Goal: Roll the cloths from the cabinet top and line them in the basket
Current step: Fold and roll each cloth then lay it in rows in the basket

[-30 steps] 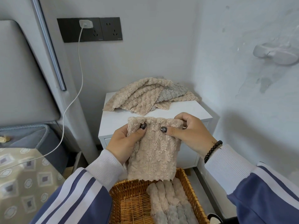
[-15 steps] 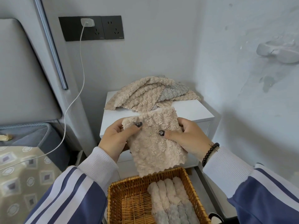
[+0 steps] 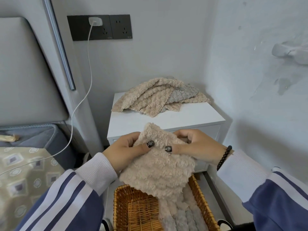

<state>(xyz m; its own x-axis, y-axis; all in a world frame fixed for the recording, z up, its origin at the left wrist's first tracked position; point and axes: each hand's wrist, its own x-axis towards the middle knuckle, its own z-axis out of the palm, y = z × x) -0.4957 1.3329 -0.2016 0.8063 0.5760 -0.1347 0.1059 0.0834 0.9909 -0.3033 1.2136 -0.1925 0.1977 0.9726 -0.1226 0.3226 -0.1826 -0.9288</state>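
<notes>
White bedside cabinet [image 3: 166, 120] is seen in a grey-walled corner, with a heap of unrolled cloths [image 3: 160, 97] on its top near the back. A wicker basket [image 3: 133, 209] is seen below, in front of the cabinet; rolled cloths [image 3: 181, 215] are lined along its right side, the left part bare. A beige fleece cloth [image 3: 158, 170] is held in the air above the basket. It is pinched at its upper edge by the left hand [image 3: 123, 152] and the right hand [image 3: 198, 147], thumbs on the near face, fingers curled behind. Compared with a second ago, the cloth is held lower and its top edge is bunched and turned over, no longer flat and spread. Rolling is judged to be just begun; placement beside the existing rolls is not yet done.
</notes>
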